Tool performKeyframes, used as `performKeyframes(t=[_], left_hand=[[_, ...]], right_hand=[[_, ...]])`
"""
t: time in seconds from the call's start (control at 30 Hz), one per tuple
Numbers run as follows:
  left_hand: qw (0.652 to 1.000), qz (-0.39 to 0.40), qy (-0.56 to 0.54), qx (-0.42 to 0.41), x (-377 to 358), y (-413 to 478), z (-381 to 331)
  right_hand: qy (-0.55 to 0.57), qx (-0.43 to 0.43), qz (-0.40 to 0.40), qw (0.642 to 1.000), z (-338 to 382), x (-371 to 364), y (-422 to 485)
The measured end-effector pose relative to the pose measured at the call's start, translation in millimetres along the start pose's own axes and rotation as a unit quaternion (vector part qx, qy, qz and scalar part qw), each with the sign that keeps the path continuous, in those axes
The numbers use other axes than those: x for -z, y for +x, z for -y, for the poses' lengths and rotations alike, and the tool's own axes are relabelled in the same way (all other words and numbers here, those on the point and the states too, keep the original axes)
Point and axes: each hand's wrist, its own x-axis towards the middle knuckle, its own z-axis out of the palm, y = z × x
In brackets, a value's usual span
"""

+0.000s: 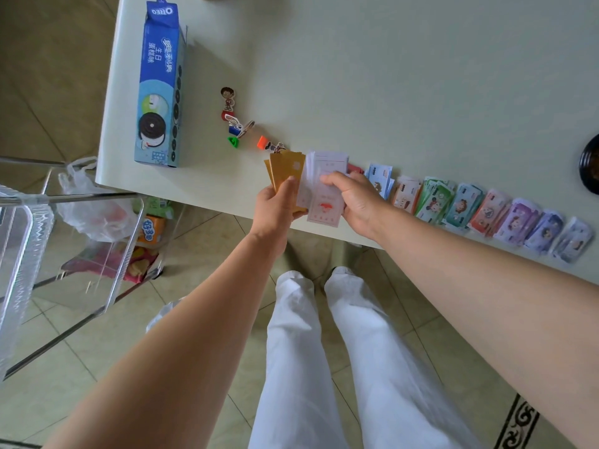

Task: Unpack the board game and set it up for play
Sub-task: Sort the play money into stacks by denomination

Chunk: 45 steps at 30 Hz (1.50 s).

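White trousers (324, 367) and bare forearms fill the foreground, person standing at desk (356, 76) edge. Left hand (275, 210) closed on a fan of yellow-gold cards (287, 168), thumb on top. Right hand (358, 202) closed on a stack of pale pink-white cards (324, 189), thumb pressed on the face; the two card sets overlap just above the desk's near edge. Row of play-money stacks (486, 210) lies along the near edge to the right of the hands, side by side: blue, orange, green, teal, pink, purple, lilac. A red piece (355, 168) peeks out behind the right hand, can't tell what. Cardboard character pawns (238, 124) on coloured bases sit left of the cards; one (228, 98) stands apart, the others tipped over in a cluster. Blue Oreo box (160, 85) lies flat at the desk's left end. Dark round object (590, 165) at the right frame edge, mostly cut off. Clear rack (64, 254) with a plastic bag (90, 209) and snack packs on the floor left.
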Motion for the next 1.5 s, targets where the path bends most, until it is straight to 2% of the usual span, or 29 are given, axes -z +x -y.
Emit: performKeyframes(t=[0.13, 0.33, 0.47, 0.57, 0.63, 0.7, 0.87, 1.1, 1.27, 1.37, 1.4, 1.43, 1.5], left_hand=[[1.000, 0.020, 0.017, 0.012, 9.2, 4.1, 0.3], [0.981, 0.102, 0.157, 0.047, 4.9, 2.8, 4.4], [0.976, 0.107, 0.188, 0.027, 4.3, 3.6, 2.2], [0.978, 0.112, 0.178, 0.008, 2.8, 4.3, 0.7], [0.982, 0.090, 0.167, 0.013, 1.1, 7.5, 2.8], [0.983, 0.039, 0.179, 0.026, -1.3, 14.8, 6.3], [0.952, -0.075, 0.297, 0.005, -10.0, 37.3, 13.6], [0.905, -0.131, 0.404, -0.028, -32.8, 69.2, 24.4], [0.850, -0.178, 0.495, -0.040, -35.6, 72.4, 23.7], [0.808, -0.226, 0.537, -0.090, -31.9, 63.5, 25.5], [0.809, -0.236, 0.524, -0.124, -30.1, 59.7, 24.7], [0.828, -0.226, 0.488, -0.161, -28.8, 57.8, 24.4], [0.906, -0.121, 0.359, -0.189, -30.3, 53.4, 22.6]], right_hand=[[0.042, -0.012, -0.082, 0.996, 2.9, 12.5, 7.9], [0.032, -0.036, -0.029, 0.998, 2.7, 9.3, 10.9], [0.020, -0.029, -0.041, 0.999, 5.9, 9.3, 13.0], [0.039, -0.043, -0.020, 0.998, 6.0, 12.6, 15.0], [0.042, -0.049, -0.031, 0.997, 6.7, 14.6, 17.3], [0.057, -0.057, -0.080, 0.993, 8.9, 19.9, 20.6], [0.038, -0.059, -0.167, 0.984, 8.3, 45.3, 27.6], [0.006, -0.055, -0.161, 0.985, -1.7, 64.6, 34.2], [-0.018, -0.049, -0.146, 0.988, -2.1, 65.5, 37.6], [-0.018, -0.051, -0.138, 0.989, 0.2, 62.4, 38.7], [-0.013, -0.052, -0.132, 0.990, 1.4, 60.6, 39.0], [-0.008, -0.055, -0.125, 0.991, 3.4, 57.8, 39.2], [-0.005, -0.065, -0.113, 0.991, 6.7, 51.6, 38.1]])
